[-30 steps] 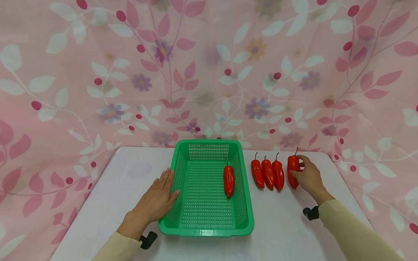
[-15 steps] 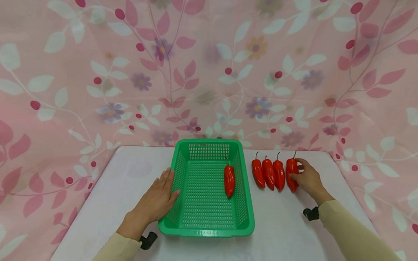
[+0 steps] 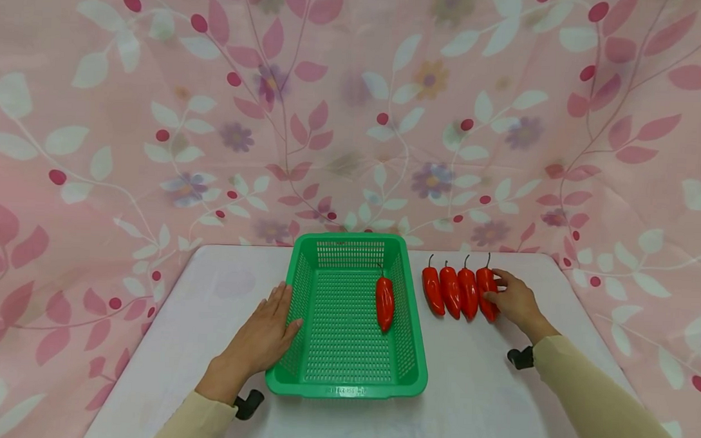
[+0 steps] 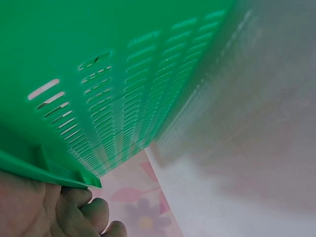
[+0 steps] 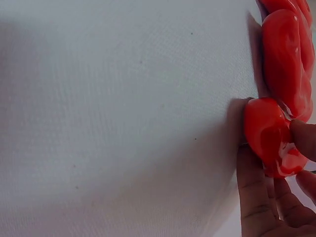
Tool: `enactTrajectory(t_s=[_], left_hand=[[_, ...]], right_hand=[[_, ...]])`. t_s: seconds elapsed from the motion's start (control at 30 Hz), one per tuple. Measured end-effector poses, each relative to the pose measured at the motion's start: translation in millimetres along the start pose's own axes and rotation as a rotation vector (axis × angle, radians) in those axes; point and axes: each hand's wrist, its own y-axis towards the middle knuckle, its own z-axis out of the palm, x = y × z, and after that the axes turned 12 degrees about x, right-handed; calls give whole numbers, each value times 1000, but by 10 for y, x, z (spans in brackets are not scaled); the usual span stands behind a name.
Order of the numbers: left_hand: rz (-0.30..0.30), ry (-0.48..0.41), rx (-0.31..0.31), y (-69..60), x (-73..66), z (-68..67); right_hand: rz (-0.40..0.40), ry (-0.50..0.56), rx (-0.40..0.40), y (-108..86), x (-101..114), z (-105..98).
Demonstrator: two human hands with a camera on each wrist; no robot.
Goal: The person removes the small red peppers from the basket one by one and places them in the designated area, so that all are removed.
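Note:
My left hand [image 3: 262, 332] lies flat on the left rim of a green plastic basket [image 3: 344, 391], fingers extended. In the left wrist view, its fingers [image 4: 94, 210] show under the rim of the perforated side wall. One red pepper [image 3: 385, 304] lies in the basket, on its right side. At the right, my right hand [image 3: 518, 302] holds the rightmost red pepper [image 3: 485, 291] of a row on the table. The right wrist view shows this pepper [image 5: 269, 128] between thumb and fingers, close beside its neighbour [image 5: 284, 59]. Part of its right side is hidden by the hand.
Several red peppers [image 3: 450, 290] lie side by side, stems pointing away, between the basket and my right hand. The table [image 3: 466, 390] has a pale cover. Behind its far edge hangs a pink floral cloth [image 3: 342, 115].
My right hand has brought the rightmost pepper left and down, from a gap apart to close beside the row. The left hand and the basket have stayed in place.

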Motion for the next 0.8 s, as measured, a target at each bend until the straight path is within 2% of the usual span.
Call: enactTrajectory(t_s=[0.43,0.8], left_hand=[[-4,-2,-1,-25,-18,-14],[-1,10,0,-15,-17,-21]], right_hand=[[19,-18,-7,-35,12,12],[-32,-65,-140,-86,99,14]])
